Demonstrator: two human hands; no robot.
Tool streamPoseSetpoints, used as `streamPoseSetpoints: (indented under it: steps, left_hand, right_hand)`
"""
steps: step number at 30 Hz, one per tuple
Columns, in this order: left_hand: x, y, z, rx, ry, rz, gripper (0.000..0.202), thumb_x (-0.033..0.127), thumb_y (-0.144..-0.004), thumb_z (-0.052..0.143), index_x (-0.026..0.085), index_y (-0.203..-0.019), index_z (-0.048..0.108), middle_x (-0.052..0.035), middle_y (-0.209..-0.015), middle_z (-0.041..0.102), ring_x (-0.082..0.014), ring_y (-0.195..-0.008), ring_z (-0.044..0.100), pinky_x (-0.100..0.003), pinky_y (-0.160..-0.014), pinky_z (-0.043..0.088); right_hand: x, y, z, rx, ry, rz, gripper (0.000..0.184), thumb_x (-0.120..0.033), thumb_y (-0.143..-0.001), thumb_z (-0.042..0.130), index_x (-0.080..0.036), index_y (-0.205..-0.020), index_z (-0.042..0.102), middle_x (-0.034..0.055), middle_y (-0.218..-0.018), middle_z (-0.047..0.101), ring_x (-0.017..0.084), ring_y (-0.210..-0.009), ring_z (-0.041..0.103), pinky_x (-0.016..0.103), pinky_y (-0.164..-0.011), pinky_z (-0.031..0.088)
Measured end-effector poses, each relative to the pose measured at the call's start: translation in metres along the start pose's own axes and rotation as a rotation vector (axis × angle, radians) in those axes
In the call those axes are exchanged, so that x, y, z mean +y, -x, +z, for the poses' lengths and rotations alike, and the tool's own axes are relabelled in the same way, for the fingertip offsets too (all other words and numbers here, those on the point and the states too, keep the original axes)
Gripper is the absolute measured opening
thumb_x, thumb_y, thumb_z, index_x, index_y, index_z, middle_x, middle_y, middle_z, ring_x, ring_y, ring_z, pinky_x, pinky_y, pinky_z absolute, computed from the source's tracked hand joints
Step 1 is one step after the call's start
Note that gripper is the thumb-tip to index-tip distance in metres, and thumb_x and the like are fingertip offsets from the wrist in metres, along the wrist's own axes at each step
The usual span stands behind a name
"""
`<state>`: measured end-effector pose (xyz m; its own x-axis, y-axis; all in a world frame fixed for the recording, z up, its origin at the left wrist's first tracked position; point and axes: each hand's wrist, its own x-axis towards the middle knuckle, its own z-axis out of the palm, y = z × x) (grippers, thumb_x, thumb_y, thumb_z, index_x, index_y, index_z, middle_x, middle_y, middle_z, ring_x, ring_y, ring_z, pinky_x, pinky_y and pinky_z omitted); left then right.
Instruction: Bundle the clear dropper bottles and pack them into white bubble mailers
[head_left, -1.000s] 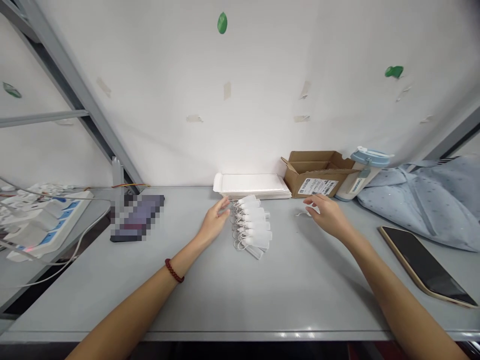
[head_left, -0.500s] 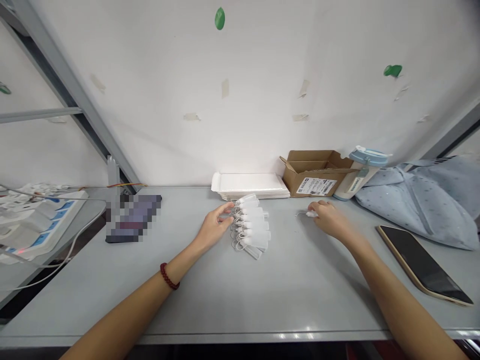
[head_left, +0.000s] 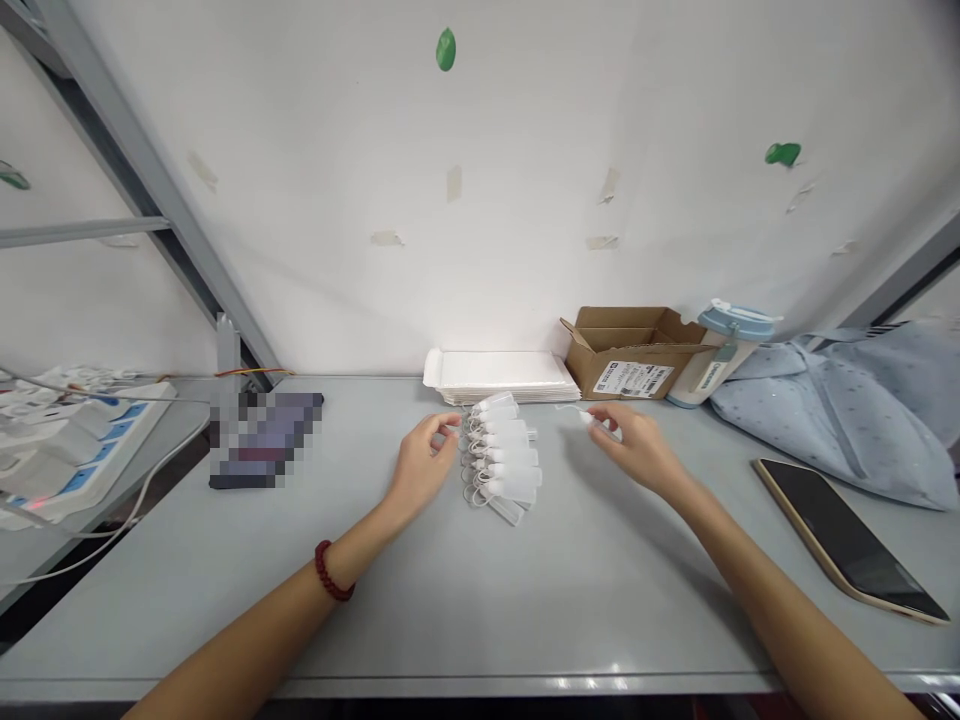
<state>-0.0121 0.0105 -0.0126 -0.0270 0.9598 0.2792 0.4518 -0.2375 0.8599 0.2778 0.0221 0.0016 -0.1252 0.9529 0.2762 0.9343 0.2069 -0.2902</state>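
An overlapping row of several translucent white plastic pieces with thin cord loops (head_left: 504,455) lies on the grey table. My left hand (head_left: 421,458) is just left of this row, its fingers curved, thumb apart from the index finger. Its fingertips come close to the cord loops; whether they touch is hard to make out. To the right of the row, my right hand (head_left: 634,447) pinches a similar small white plastic piece (head_left: 588,418). A cord sticks out of it toward the left, and my fingers hide most of it.
Behind the row lies a stack of white padded envelopes (head_left: 502,373). An open cardboard box (head_left: 630,352), a blue-lidded cup (head_left: 716,360) and a pale blue bag (head_left: 825,410) stand to its right. A phone (head_left: 847,535) lies at right, a power strip (head_left: 105,450) at far left.
My right hand has moved left with the white piece, closer to the row. My left hand has drawn back slightly from the cord loops. The view has tilted up a little.
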Motion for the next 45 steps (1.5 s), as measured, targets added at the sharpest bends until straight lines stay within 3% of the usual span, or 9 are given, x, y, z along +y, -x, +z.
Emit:
streamPoseSetpoints:
  steps: [4,7,12,21,26,37,42,45]
  left_hand:
    - [0.017,0.016,0.002,-0.06,-0.043,0.149,0.023,0.024,-0.082,0.047,0.02,-0.099,0.061,-0.0051,-0.098,0.064,-0.0165,-0.082,0.056,-0.023,-0.06,0.042]
    - [0.028,0.027,0.004,-0.121,-0.017,0.252,0.024,0.023,-0.083,0.047,0.02,-0.104,0.06,-0.0065,-0.101,0.063,-0.0168,-0.084,0.056,-0.024,-0.063,0.044]
    - [0.037,0.037,0.004,-0.163,0.03,0.243,0.029,0.027,-0.086,0.047,0.021,-0.112,0.058,-0.0074,-0.1,0.063,-0.0176,-0.085,0.056,-0.022,-0.056,0.044]
    - [0.035,0.033,0.003,-0.157,0.008,0.266,0.017,0.022,-0.086,0.049,0.019,-0.094,0.064,-0.0039,-0.086,0.064,-0.0137,-0.07,0.054,-0.024,-0.066,0.044]
    - [0.035,0.033,0.003,-0.141,-0.014,0.231,0.018,0.022,-0.084,0.051,0.019,-0.098,0.062,-0.0032,-0.087,0.065,-0.0136,-0.073,0.054,-0.024,-0.068,0.044]
    - [0.034,0.033,0.004,-0.136,0.012,0.08,0.028,0.031,-0.084,0.051,0.019,-0.107,0.06,-0.004,-0.089,0.064,-0.0136,-0.07,0.053,-0.021,-0.056,0.042]
    - [0.037,0.032,0.002,-0.234,0.056,0.118,0.019,0.028,-0.085,0.049,0.019,-0.085,0.065,-0.0029,-0.085,0.064,-0.014,-0.074,0.053,-0.023,-0.063,0.042]
    - [0.037,0.031,0.003,-0.289,0.156,0.065,0.019,0.03,-0.085,0.05,0.018,-0.081,0.064,-0.0021,-0.079,0.063,-0.014,-0.074,0.054,-0.023,-0.067,0.042]
  right_hand:
    - [-0.037,0.015,-0.003,0.19,-0.234,-0.29,0.016,-0.025,-0.086,0.044,-0.019,-0.097,0.055,0.0072,-0.088,0.061,0.021,-0.084,0.054,0.031,-0.065,0.046]
    - [-0.061,0.027,-0.003,0.231,-0.301,-0.433,0.015,-0.021,-0.087,0.044,-0.02,-0.098,0.054,0.0076,-0.086,0.06,0.021,-0.082,0.053,0.035,-0.069,0.046]
    - [-0.075,0.036,0.004,0.272,-0.309,-0.61,0.024,-0.016,-0.085,0.047,-0.019,-0.108,0.051,0.0099,-0.093,0.059,0.022,-0.083,0.054,0.037,-0.07,0.047]
    - [-0.069,0.034,0.006,0.346,-0.266,-0.635,0.028,-0.013,-0.084,0.05,-0.02,-0.112,0.05,0.0103,-0.095,0.058,0.022,-0.084,0.053,0.038,-0.071,0.047]
    - [-0.071,0.035,0.008,0.341,-0.283,-0.655,0.029,-0.011,-0.083,0.052,-0.019,-0.112,0.05,0.0104,-0.095,0.058,0.021,-0.086,0.052,0.036,-0.072,0.047]
    - [-0.072,0.036,0.009,0.34,-0.301,-0.673,0.029,-0.011,-0.084,0.052,-0.019,-0.112,0.05,0.01,-0.095,0.058,0.021,-0.084,0.052,0.036,-0.07,0.047]
    - [-0.073,0.035,0.01,0.344,-0.31,-0.692,0.03,-0.009,-0.083,0.053,-0.017,-0.111,0.051,0.0103,-0.094,0.058,0.02,-0.084,0.051,0.036,-0.07,0.047]
    - [-0.073,0.035,0.011,0.333,-0.305,-0.699,0.03,-0.009,-0.082,0.053,-0.017,-0.111,0.05,0.0102,-0.094,0.058,0.02,-0.084,0.05,0.035,-0.07,0.047]
